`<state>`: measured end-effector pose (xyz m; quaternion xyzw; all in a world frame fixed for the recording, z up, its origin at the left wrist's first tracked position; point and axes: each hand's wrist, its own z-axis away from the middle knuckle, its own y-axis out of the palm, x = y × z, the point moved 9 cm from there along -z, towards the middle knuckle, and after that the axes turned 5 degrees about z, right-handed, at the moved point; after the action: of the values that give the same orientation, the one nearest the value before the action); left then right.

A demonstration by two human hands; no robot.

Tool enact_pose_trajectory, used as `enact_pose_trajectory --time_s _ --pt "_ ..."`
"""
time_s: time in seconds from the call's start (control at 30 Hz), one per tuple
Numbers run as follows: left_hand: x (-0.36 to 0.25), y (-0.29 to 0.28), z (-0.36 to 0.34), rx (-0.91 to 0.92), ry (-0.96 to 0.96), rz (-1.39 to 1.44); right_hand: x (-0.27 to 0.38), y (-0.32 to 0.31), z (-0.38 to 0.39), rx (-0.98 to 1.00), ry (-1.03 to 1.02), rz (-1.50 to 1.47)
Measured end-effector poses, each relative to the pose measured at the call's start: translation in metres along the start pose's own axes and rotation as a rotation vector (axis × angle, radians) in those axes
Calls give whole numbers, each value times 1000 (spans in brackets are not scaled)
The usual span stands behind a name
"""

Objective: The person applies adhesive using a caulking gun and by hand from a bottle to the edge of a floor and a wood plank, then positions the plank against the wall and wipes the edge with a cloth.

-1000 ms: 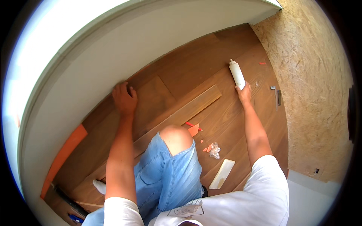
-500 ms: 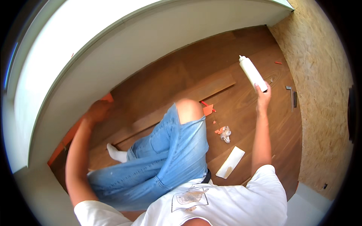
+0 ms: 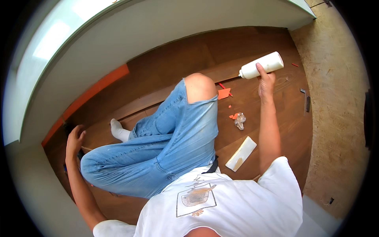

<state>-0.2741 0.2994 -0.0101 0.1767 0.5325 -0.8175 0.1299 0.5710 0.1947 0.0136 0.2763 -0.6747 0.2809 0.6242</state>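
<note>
White plastic, smooth and rounded, makes up the squeeze bottle [image 3: 268,63] in the person's right hand [image 3: 266,83]. That hand is closed around the lower side of the body, somewhat nearer the base than the nozzle [image 3: 240,74], with the thumb laid along the near face. The bottle lies nearly on its side above the wooden floor [image 3: 290,134], base to the right and nozzle to the left, dipping slightly. In view, the tip meets the end of a narrow plank [image 3: 158,96]; whether it touches cannot be told.

The bottle looks light enough for one hand, though the fill level does not show. Its walls are probably soft enough to give under pressure, so a firm squeeze may push out contents; the body seems unlikely to break. Smooth plastic could turn slippery if smeared. The best hold is likely around the middle of the body, thumb opposite fingers, clear of the slender nozzle.

The left hand [image 3: 75,139] is beside the bent knee, fingers loosely curved and thumb apart, with nothing seen in its grasp. An orange strip [image 3: 96,87] runs along the wall near it.
</note>
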Motion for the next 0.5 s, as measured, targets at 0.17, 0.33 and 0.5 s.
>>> enact_pose_trajectory --time_s 0.17,0.33,0.5 --pt "121 29 97 -273 -145 313 90 84 0 120 -372 477" --pt "156 79 127 -376 -223 618 141 187 44 420 -313 237" --pt "167 97 134 -459 -220 674 174 308 95 681 -371 262"
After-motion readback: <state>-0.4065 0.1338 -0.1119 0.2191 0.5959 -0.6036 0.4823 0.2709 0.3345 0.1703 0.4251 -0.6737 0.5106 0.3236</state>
